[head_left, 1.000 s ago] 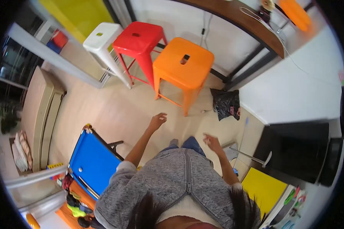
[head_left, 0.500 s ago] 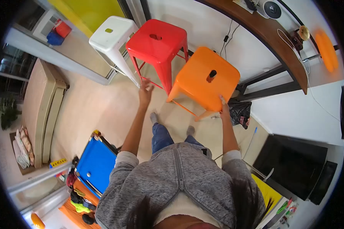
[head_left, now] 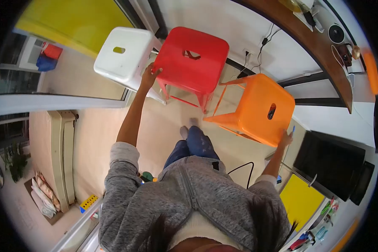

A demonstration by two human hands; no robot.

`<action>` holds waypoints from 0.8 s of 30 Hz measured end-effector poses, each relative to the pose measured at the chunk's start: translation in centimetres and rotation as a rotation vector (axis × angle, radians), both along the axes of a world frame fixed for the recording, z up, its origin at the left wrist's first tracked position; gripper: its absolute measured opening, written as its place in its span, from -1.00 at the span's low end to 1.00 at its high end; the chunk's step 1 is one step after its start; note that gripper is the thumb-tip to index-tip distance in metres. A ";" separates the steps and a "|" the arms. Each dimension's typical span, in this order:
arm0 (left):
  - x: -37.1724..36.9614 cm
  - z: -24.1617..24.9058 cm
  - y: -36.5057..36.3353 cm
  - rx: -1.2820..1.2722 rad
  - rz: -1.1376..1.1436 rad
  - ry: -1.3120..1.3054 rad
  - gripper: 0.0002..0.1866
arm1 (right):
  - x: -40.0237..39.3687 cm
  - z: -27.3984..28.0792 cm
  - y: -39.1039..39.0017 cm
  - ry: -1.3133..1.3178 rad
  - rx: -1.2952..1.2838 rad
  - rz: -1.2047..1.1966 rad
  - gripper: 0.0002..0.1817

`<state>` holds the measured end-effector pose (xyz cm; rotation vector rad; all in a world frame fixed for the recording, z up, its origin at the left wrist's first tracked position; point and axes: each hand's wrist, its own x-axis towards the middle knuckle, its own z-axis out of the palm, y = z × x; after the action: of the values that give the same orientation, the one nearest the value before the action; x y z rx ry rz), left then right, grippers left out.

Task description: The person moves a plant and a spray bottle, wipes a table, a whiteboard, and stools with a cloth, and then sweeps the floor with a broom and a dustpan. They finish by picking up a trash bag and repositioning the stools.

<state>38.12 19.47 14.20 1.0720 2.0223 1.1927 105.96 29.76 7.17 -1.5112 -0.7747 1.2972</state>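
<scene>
A red metal stool (head_left: 193, 46) with a slot in its seat stands ahead of me. My left hand (head_left: 149, 76) is at its near-left corner, thumb over the seat edge and fingers curled at the side. To my right, an orange stool (head_left: 260, 107) leans, its seat turned toward the right and its legs pointing left. My right hand (head_left: 285, 139) grips the near-right edge of that seat; some fingers are hidden behind it. A white stool (head_left: 128, 56) stands just left of the red one, close beside my left hand.
A brown wall shelf (head_left: 298, 40) curves along the right, with cables (head_left: 260, 52) hanging below it. A black television (head_left: 329, 161) stands at the right. On the left are a glass door's frame (head_left: 59, 105) and a folded beige board (head_left: 52, 159). My feet (head_left: 188, 129) are on the pale floor.
The orange stool has moved right and tilted, with my right hand on its edge. My left hand has risen to the red stool's corner. My view is closer to the stools.
</scene>
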 end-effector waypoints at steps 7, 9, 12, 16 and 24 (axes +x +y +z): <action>-2.3 -2.4 3.7 -0.332 -0.079 0.243 0.03 | -34.3 -1.7 1.0 -0.164 0.176 0.411 -0.44; -1.6 -1.8 3.0 -0.306 -0.103 0.236 0.02 | -40.4 2.1 0.7 0.101 -0.101 0.427 -0.36; 0.2 -2.3 1.7 -0.216 -0.124 0.183 0.01 | -37.9 2.9 -0.1 0.182 -0.114 0.480 -0.42; 3.2 -1.7 0.9 -0.332 -0.198 0.234 0.05 | -36.3 4.9 -0.7 0.205 -0.227 0.351 -0.40; -1.6 3.4 -1.2 -0.186 -0.431 -0.028 -0.24 | -34.3 1.7 -3.0 -0.611 0.078 0.037 -0.43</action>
<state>36.48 18.31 17.64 1.3022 1.7222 0.7780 71.64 26.78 8.85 -1.8568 -1.2255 0.8100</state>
